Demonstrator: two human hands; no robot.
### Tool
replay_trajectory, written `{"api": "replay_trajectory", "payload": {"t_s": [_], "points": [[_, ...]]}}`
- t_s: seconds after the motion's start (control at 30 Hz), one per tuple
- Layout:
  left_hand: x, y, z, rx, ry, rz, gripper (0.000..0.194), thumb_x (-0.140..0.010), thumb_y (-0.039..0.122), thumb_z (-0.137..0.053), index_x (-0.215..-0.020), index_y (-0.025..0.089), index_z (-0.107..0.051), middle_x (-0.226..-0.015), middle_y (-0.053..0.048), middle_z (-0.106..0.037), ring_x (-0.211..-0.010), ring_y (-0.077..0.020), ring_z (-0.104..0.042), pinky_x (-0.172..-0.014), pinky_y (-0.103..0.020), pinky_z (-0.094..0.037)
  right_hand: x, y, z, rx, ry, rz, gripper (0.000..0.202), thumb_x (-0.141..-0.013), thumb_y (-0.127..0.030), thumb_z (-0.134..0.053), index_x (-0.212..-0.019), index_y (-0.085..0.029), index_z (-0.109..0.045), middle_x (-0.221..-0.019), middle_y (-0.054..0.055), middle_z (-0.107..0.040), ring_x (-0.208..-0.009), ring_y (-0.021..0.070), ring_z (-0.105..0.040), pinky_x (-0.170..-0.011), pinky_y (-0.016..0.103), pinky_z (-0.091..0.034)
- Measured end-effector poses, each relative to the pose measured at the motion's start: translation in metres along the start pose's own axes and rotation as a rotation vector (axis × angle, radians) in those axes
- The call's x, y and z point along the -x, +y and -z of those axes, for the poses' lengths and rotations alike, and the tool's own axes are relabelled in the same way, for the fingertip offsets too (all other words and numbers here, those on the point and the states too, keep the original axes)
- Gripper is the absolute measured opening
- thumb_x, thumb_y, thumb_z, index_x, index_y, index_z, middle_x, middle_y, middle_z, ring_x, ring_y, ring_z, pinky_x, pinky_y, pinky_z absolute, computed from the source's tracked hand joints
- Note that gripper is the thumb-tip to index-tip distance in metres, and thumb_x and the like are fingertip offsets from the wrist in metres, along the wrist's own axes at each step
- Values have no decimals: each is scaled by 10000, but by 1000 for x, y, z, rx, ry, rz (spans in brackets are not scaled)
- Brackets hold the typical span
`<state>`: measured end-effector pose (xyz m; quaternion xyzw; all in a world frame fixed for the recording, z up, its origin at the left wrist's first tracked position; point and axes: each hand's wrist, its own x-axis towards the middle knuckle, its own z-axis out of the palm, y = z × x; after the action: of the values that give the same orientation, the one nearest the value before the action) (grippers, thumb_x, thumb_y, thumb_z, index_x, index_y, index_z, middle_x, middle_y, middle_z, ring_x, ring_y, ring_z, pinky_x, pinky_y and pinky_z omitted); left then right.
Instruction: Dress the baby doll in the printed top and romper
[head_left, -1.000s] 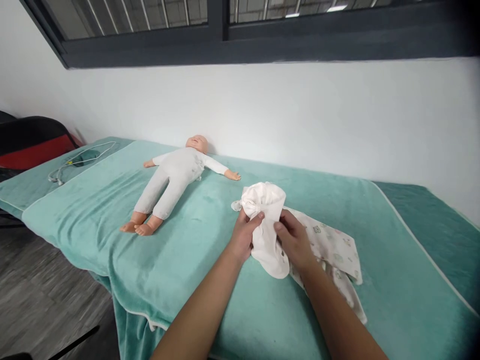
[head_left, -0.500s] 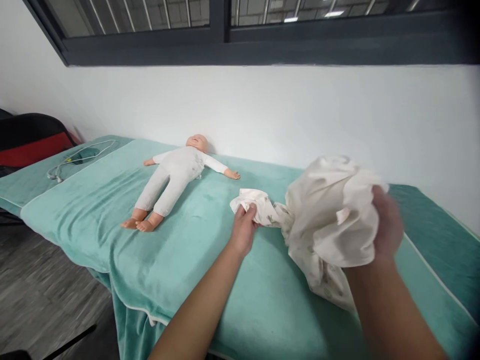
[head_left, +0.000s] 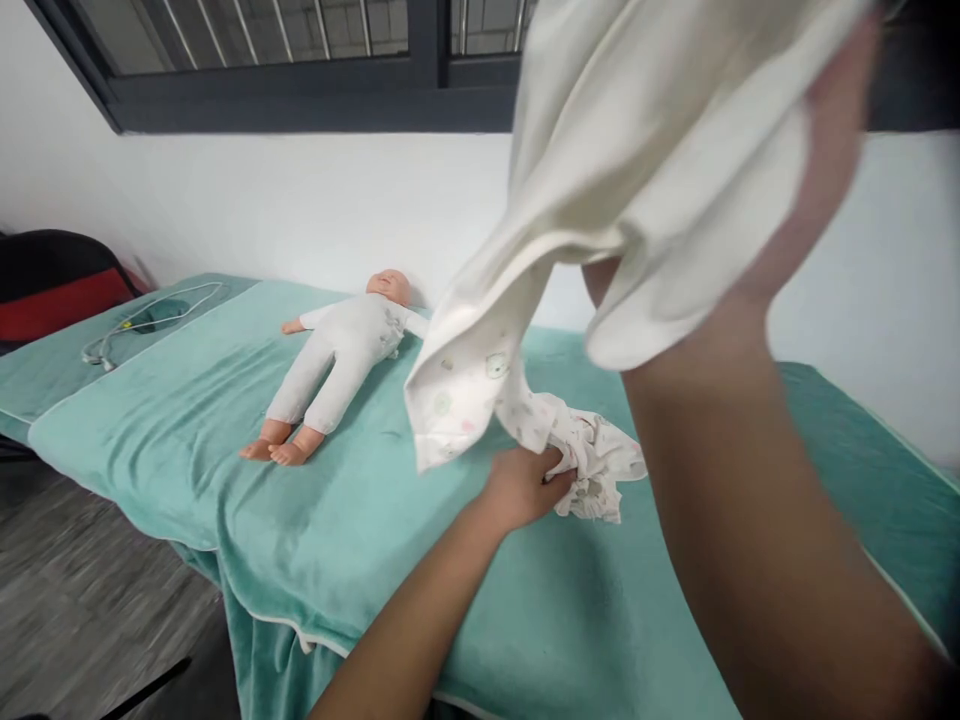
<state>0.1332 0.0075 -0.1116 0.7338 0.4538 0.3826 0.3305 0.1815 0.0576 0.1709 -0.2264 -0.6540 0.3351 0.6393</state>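
Note:
A large white cloth (head_left: 600, 150) with small printed figures on one corner hangs in the air at the upper right. My right hand (head_left: 832, 170) is raised behind it, blurred and partly covered, so its fingers do not show. Lower down, my left hand (head_left: 529, 487) is closed on a crumpled, patterned white cloth (head_left: 592, 450) above the green cover. Whether the two cloths are one piece I cannot tell. To the left, a baby doll (head_left: 352, 325) in white clothes lies on its back, its head toward the wall.
A green cover (head_left: 375, 540) lies over the bed. A white cable (head_left: 109, 345) is coiled at its far left, near a black and red chair (head_left: 60, 290). Behind stands a white wall (head_left: 300, 200) under a dark window frame (head_left: 300, 100).
My right hand has risen, lifting and spreading the bunched white cloth, which now covers the doll's hand near the wall. My left hand has moved slightly right and down with its cloth.

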Motion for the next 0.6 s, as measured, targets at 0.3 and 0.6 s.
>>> {"api": "replay_trajectory", "payload": {"t_s": [0.3,0.6], "points": [[-13,-5,-6,308,249,-90,277,-863,257,-617,-1134,237,-669,-1211,-121,-660,-1354,-332,-454,-1224,-526,-197,140,143,85,625,-209,-585,388,-883,-551,-568,-995,-203,-697,-1081,69,-716,-1054,294,-645,-940,416,-515],[-14,-6,2,390,398,-20,323,-833,315,-672,-1133,200,-705,-1196,-130,-703,-1262,-325,-576,-1168,-559,-351,194,142,139,870,-660,-451,777,-735,-465,-779,-1429,-254,-500,-1324,94,-627,-1212,329,-586,-1004,428,-466]]}}
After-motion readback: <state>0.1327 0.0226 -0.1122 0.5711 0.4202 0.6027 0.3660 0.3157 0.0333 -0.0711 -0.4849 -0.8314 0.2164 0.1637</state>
